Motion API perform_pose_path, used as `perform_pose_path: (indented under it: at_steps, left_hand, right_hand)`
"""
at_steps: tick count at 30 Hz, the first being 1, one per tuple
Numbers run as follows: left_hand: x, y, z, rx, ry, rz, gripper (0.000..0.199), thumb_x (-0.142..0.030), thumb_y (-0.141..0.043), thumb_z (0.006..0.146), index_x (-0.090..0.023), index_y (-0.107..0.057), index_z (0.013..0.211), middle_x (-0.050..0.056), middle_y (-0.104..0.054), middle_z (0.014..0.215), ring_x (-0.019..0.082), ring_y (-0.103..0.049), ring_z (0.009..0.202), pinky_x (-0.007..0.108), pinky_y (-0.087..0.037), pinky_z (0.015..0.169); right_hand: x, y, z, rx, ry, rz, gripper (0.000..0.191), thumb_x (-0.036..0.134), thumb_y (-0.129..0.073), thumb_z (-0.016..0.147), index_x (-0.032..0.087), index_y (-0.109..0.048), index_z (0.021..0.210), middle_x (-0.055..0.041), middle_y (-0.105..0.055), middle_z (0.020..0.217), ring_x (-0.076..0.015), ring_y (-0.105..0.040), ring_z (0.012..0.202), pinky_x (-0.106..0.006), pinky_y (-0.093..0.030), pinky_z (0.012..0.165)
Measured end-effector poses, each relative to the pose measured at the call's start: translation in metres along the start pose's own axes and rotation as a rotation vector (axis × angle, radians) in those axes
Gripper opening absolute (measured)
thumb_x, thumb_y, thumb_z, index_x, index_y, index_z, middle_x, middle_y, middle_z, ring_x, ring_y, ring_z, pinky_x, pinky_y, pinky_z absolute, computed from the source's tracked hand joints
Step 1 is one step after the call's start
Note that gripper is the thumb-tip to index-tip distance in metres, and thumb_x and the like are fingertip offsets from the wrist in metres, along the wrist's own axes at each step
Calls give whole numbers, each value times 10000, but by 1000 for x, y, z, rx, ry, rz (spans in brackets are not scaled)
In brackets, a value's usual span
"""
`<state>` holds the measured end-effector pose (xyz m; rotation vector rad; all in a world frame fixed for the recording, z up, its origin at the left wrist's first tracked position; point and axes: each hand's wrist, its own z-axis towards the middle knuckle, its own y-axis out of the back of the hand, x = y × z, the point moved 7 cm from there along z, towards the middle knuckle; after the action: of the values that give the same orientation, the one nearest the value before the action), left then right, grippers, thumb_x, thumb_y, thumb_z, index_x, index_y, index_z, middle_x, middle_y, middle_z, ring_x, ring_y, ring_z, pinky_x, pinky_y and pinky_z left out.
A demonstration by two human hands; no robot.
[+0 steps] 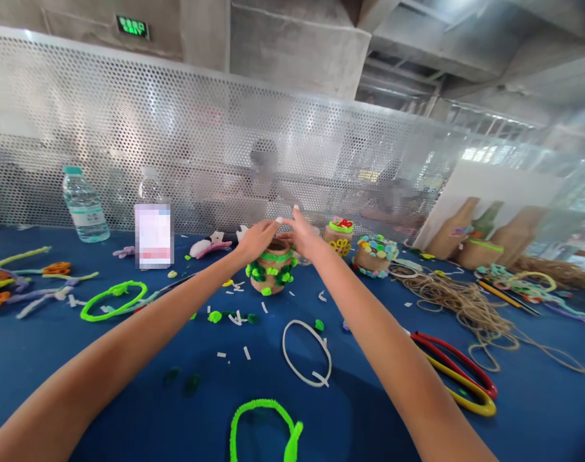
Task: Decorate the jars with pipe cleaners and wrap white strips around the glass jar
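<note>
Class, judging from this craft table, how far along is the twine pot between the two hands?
Done, apparently: the twine pot has green pipe-cleaner curls and a lime band; two decorated pots, one coil-covered, one yellow-ringed, stand beyond. In hand: the left hand and right hand are at its rim. Left: its lower part looks bare; a white pipe-cleaner loop and a lime pipe-cleaner loop lie unused.

I see a brown twine jar [274, 287] with green pom-poms [257, 273] in a ring around it, on a dark blue cloth [128, 398]; near it lie 1 lime green loop [113, 290] and 1 white loop [283, 353].
</note>
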<state>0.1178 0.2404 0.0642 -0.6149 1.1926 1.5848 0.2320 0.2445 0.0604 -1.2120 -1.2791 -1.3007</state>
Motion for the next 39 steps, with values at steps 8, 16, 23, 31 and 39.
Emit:
perform_pose_path:
  at_steps: [8,16,23,31,39]
  left_hand:
    - [-26,-2,-15,421,-223,207,982,-396,-827,515,-92,-446,1368,210,-514,1365,378,-463,1272,398,-346,1068]
    - [-23,14,-25,874,-260,254,1028,-373,-739,690,-211,-127,1500,153,-362,1503,297,-349,1378,414,-332,1084]
    - [-19,22,-27,951,-309,271,1006,-394,-724,694,-228,-141,1497,136,-327,1523,275,-361,1370,392,-324,1095]
    - [-21,25,-27,931,-331,444,961,-452,-705,683,-225,-220,1482,106,-275,1552,279,-322,1385,372,-310,1103]
    - [-46,8,-38,808,-266,508,941,-464,-694,671,-149,-257,1442,155,-492,1395,299,-507,1221,374,-389,1019]
  right_hand:
    - [13,32,-16,243,-60,-190,524,431,-298,1005,94,-651,813,-138,-696,736,-180,-641,626,-299,-513,672]
    - [30,26,-36,446,82,-479,238,137,-728,742,143,-717,980,-51,-744,820,-164,-686,815,-267,-505,792]
    - [37,3,-44,632,417,-815,582,240,-792,658,159,-633,1212,-20,-723,780,-160,-656,733,-256,-463,672]
    - [33,-10,-47,698,457,-901,345,246,-775,666,113,-697,975,22,-634,639,-99,-568,584,-211,-390,540]
    - [41,-14,-51,598,609,-1025,122,187,-767,691,125,-721,786,0,-654,690,-112,-570,619,-224,-416,589]
